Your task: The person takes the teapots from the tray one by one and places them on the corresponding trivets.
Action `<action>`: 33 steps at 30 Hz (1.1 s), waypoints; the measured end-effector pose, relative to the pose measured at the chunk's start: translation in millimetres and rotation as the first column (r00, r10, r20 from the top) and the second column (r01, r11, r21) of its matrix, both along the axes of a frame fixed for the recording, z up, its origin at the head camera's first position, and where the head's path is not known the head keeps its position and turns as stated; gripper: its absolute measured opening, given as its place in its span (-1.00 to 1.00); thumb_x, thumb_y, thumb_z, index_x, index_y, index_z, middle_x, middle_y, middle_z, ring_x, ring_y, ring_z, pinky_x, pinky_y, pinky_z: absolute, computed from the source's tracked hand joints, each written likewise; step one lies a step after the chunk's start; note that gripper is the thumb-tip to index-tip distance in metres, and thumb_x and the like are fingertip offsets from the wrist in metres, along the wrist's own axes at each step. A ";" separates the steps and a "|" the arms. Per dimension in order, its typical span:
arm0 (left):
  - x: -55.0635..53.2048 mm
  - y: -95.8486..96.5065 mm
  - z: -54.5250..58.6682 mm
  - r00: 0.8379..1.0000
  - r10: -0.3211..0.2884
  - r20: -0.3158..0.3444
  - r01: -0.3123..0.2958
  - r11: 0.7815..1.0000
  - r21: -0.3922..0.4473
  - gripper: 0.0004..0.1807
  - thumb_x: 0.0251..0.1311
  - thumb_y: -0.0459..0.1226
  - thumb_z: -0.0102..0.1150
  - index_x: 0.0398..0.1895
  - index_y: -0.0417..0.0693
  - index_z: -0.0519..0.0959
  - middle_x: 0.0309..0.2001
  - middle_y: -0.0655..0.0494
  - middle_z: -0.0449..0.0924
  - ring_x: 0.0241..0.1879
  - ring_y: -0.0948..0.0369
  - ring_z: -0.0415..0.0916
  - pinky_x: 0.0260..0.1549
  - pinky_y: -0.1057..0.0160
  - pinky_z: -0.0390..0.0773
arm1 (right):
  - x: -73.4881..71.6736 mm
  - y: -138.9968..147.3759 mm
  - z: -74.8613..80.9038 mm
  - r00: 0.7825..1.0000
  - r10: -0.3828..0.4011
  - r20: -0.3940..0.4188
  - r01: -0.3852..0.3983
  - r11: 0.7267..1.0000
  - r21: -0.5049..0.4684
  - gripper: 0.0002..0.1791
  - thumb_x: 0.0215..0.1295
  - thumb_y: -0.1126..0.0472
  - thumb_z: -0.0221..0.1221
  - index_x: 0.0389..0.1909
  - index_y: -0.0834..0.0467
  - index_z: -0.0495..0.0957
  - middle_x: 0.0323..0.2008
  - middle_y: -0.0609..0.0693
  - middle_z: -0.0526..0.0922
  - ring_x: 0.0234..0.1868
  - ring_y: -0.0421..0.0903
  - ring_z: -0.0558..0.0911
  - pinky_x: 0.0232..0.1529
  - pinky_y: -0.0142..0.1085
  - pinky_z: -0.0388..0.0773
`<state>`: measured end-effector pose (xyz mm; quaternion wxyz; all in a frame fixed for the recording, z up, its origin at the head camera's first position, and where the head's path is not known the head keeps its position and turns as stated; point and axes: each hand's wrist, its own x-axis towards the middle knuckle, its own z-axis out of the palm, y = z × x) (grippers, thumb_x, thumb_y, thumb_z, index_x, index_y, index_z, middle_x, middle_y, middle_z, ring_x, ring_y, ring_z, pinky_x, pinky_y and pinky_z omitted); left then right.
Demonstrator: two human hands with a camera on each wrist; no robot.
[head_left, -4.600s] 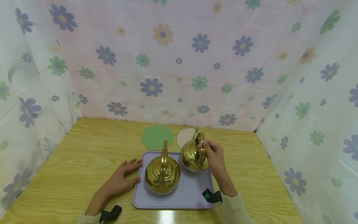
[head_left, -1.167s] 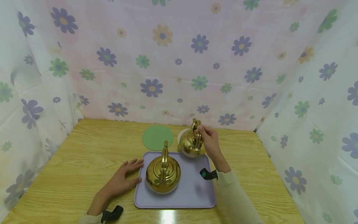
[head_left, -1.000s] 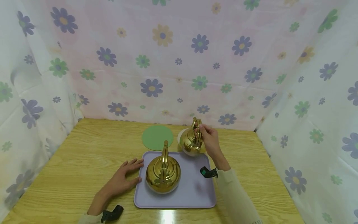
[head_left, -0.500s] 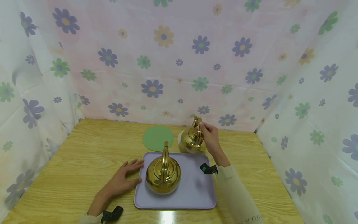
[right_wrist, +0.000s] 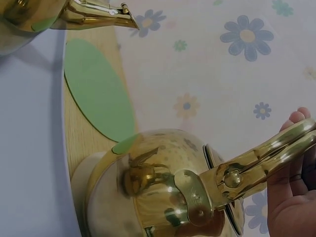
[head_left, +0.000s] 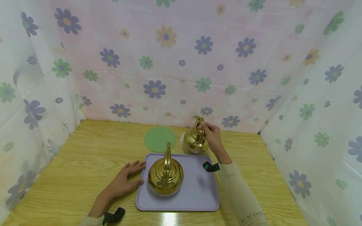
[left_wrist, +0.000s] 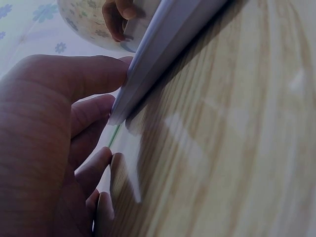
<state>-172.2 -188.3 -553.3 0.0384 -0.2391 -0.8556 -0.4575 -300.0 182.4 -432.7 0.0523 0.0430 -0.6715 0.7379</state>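
Observation:
My right hand (head_left: 212,135) grips the upright handle of a gold kettle (head_left: 193,145). This kettle sits over a cream round mat (head_left: 182,143) behind the tray, hiding most of it. In the right wrist view, the kettle's shiny body (right_wrist: 163,197) stands close over the pale disc, with my fingers curled round the handle. A second gold kettle (head_left: 161,182) stands on the left part of the lilac tray (head_left: 198,194), spout pointing away. My left hand (head_left: 123,180) touches the tray's left rim with spread fingers; the left wrist view shows the thumb (left_wrist: 74,76) against that edge.
A green round mat (head_left: 159,138) lies behind the tray, left of the cream one. The wooden table (head_left: 93,157) extends to both sides. Flowered curtains (head_left: 181,62) close off the back and both sides.
My right hand has carried its kettle from above the tray's back right away onto the cream mat, lowering slightly of late. My left hand and the other kettle have kept their places.

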 end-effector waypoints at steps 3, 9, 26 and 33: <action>0.1 -0.5 -0.2 1.000 0.004 0.006 -0.004 1.000 0.001 -0.40 0.19 -0.18 0.45 0.31 -0.08 0.57 0.40 -0.05 0.47 0.46 -0.27 0.20 0.57 0.29 -0.22 | -2.0 -0.4 -1.7 1.000 0.001 0.004 -0.001 1.000 -0.005 -0.54 0.59 0.21 0.04 0.22 0.55 0.48 -0.21 0.11 0.73 -0.30 -0.23 0.69 -0.27 -0.44 0.69; -0.4 0.7 0.2 1.000 0.004 0.007 -0.004 1.000 -0.003 -0.40 0.19 -0.18 0.45 0.31 -0.08 0.57 0.40 -0.05 0.47 0.46 -0.26 0.20 0.47 0.57 -0.30 | -2.8 0.4 -2.6 1.000 0.004 0.025 -0.004 1.000 -0.020 -0.55 0.59 0.20 0.04 0.20 0.55 0.49 -0.30 0.07 0.71 -0.29 -0.19 0.68 -0.28 -0.41 0.69; 0.7 0.4 -3.5 1.000 0.010 -0.018 -0.010 1.000 0.005 -0.40 0.16 -0.20 0.46 0.30 -0.07 0.58 0.39 -0.06 0.48 0.45 -0.26 0.22 0.48 0.52 -0.27 | -3.6 1.5 -7.7 0.999 -0.001 0.051 0.003 0.999 -0.042 -0.56 0.56 0.20 0.08 0.22 0.47 0.52 -0.23 0.10 0.70 -0.22 -0.12 0.69 -0.26 -0.42 0.69; -0.6 0.5 -3.2 1.000 0.012 -0.022 -0.012 1.000 0.004 -0.40 0.16 -0.20 0.46 0.30 -0.10 0.58 0.39 -0.05 0.48 0.45 -0.27 0.22 0.46 0.58 -0.30 | -4.1 2.8 -6.7 0.997 0.021 0.073 -0.018 0.999 -0.043 -0.50 0.60 0.12 0.03 0.23 0.51 0.48 -0.23 0.09 0.70 -0.27 -0.16 0.67 -0.27 -0.42 0.67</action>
